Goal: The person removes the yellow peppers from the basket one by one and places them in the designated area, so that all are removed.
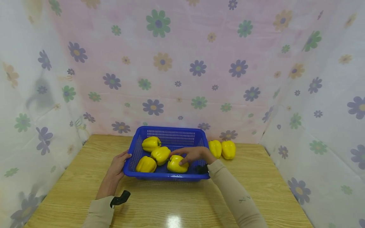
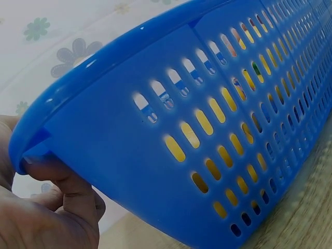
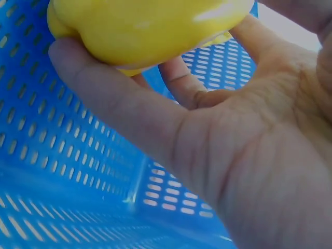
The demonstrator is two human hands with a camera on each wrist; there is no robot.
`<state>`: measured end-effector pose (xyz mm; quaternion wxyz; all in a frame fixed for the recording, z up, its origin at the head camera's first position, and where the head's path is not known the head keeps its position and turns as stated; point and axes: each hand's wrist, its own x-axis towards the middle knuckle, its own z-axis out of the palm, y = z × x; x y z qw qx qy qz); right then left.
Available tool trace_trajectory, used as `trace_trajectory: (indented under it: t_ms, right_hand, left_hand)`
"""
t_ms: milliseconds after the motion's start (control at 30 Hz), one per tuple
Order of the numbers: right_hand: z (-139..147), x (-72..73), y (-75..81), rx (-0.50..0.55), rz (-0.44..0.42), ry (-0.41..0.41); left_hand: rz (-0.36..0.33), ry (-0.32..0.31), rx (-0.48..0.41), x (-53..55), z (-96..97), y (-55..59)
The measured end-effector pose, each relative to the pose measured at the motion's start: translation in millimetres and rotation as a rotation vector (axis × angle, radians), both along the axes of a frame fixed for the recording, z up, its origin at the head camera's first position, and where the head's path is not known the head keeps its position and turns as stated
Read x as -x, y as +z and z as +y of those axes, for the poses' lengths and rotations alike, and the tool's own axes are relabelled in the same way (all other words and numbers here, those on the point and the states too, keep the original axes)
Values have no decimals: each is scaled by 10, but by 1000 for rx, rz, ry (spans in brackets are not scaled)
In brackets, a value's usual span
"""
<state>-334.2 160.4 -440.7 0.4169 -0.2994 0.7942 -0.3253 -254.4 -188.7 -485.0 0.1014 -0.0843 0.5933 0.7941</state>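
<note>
A blue plastic basket (image 1: pixel 166 175) with slotted walls stands on the table. My left hand (image 1: pixel 116 165) grips its left rim; in the left wrist view, the thumb and curled fingers (image 2: pixel 62 179) are at the rim's corner. Inside the basket, my right hand (image 1: pixel 195 154) holds a yellow bell pepper (image 1: pixel 176 165) between thumb and fingers. The right wrist view shows this bell pepper (image 3: pixel 150 31) above the slotted floor and walls. Three other yellow bell peppers (image 1: pixel 161 155) lie in the left half of the basket.
Two more yellow bell peppers (image 1: pixel 228 150) rest on the wooden table (image 1: pixel 148 205), just right of the basket. A flower-patterned curtain (image 1: pixel 179 69) encloses the back and both sides. Black straps with camera mounts (image 1: pixel 120 199) are on the wrists.
</note>
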Motion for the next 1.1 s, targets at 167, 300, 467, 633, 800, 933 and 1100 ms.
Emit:
trace_trajectory:
  t_ms: [167, 300, 467, 633, 800, 933, 1100]
  right_hand:
    - [52, -6, 30, 29, 20, -24]
    - [89, -5, 49, 39, 49, -50]
    - [115, -1, 57, 34, 64, -87]
    - [125, 6, 31, 35, 59, -104]
    - [144, 24, -24, 30, 54, -101]
    - [162, 38, -57, 21, 67, -127]
    - [170, 62, -86, 29, 74, -158]
  left_hand:
    - [-7, -1, -4, -3, -9, 3]
    - [-12, -4, -5, -13, -9, 12]
    - [-20, 3, -15, -4, -16, 14]
    - [-13, 9, -19, 7, -14, -2]
    - [-20, 15, -20, 9, 0, -7]
    - [-28, 17, -17, 8, 9, -3]
    - [-32, 20, -23, 12, 10, 1]
